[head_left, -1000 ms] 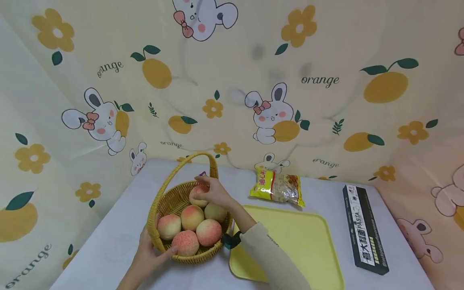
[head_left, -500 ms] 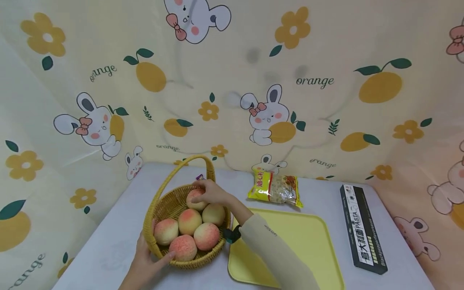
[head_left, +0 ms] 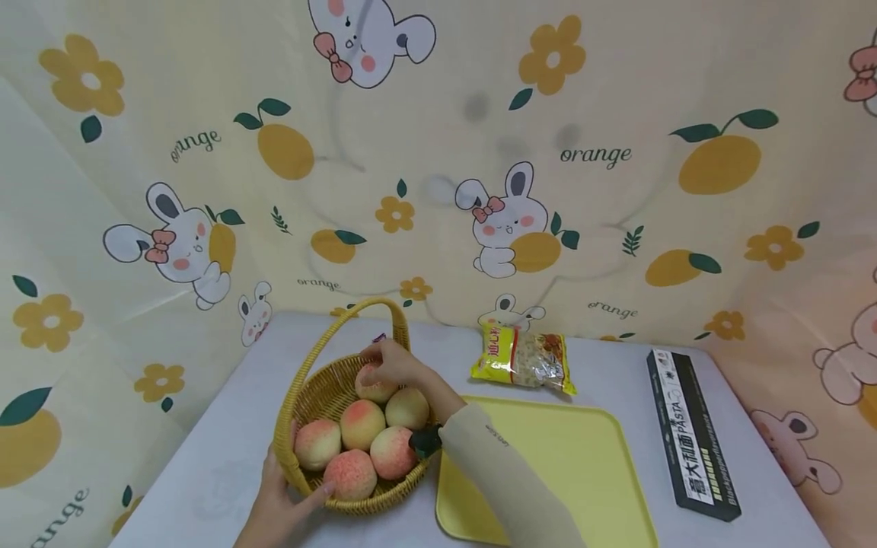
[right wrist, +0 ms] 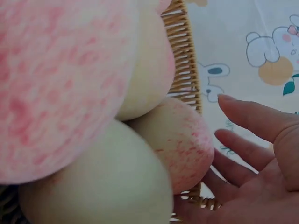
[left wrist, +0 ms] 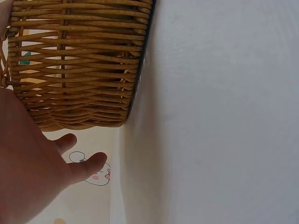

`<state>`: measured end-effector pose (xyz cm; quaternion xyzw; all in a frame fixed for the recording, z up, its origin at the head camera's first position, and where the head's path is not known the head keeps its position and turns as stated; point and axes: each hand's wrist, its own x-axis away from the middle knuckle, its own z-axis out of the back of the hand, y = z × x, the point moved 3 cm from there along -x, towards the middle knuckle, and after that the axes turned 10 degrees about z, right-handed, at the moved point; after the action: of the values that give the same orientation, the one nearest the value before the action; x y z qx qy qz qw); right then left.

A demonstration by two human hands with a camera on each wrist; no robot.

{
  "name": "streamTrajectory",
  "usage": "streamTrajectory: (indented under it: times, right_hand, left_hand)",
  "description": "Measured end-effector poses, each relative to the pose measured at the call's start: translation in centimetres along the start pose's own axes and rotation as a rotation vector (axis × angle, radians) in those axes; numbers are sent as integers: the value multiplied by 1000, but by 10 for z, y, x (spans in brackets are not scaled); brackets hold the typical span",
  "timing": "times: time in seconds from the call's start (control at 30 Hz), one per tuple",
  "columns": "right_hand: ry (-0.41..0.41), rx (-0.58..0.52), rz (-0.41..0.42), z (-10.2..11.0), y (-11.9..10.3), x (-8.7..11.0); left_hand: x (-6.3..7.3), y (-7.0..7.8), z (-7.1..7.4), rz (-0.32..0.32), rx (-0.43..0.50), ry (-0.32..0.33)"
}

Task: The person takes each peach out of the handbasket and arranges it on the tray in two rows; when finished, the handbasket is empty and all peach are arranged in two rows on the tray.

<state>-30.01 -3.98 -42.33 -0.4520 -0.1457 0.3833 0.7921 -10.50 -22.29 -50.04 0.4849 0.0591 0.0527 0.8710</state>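
Note:
A woven basket (head_left: 288, 441) with a tall handle stands on the white table and holds several pink-yellow peaches. My right hand (head_left: 392, 364) reaches over its far side, fingers resting on the far peach (head_left: 372, 390), which lies among the others. In the right wrist view the fingers (right wrist: 243, 116) stretch out almost straight beside that peach (right wrist: 182, 144), near the basket rim (right wrist: 184, 60). My left hand (head_left: 281, 498) holds the basket's near-left wall, thumb against the front. The left wrist view shows the palm (left wrist: 32, 182) under the basket weave (left wrist: 79, 70).
A yellow tray (head_left: 582, 457) lies right of the basket, under my right sleeve. A yellow bag of pasta (head_left: 524, 358) sits behind the tray. A long black pasta box (head_left: 692, 434) lies near the right table edge. Printed cloth walls close off the back and left.
My right hand has come down with the far peach, from above the basket's far rim to among the other peaches, and its fingers have loosened. My left hand stays on the basket.

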Motion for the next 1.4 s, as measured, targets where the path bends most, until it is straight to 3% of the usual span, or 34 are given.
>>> streamTrajectory:
  times: [0.27,0.73,0.93,1.2,1.4]
  right_hand:
    - [-73,96,36,-5,9,5]
    - [-88,316,13,-5,12,9]
    - [-62,382,11,-5,13,9]
    - [3,354,126,-4,5,2]
    - [55,299,110,0,-2,4]
  left_hand:
    - [3,1,0,41,-15,-2]
    - [-1,0,-3,-37,-17,32]
    - [-1,-2,-4,-34,5,21]
    - [-1,-1,-5,-61,19,26]
    - [0,-1,-5,-26,-8,18]
